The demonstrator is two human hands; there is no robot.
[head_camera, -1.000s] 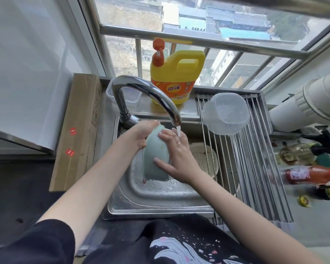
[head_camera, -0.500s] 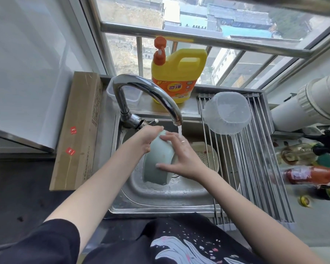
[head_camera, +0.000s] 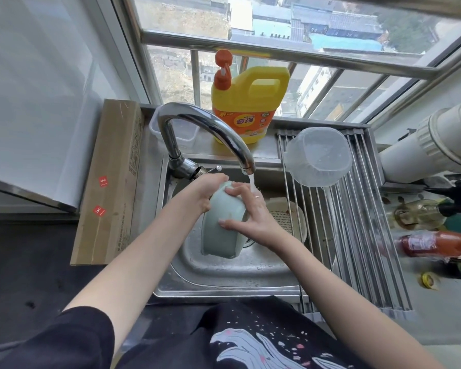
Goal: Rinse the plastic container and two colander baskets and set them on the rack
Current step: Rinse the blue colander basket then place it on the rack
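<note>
Both hands, left hand [head_camera: 209, 191] and right hand [head_camera: 250, 214], grip the green basket [head_camera: 221, 233] upright under the tap; the rack [head_camera: 357, 235] lies rightward, nearer the right hand.

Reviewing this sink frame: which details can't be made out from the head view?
- Green basket: its inside faces away, and the left hand and right hand cover its top rim.
- Beige colander: partly hidden behind the right hand and the rack.
- Bottles on the right: blurred and cut off by the frame edge; labels unreadable.

Black wave-print shirt [head_camera: 250, 339]; finger ring [head_camera: 257, 196]
</note>
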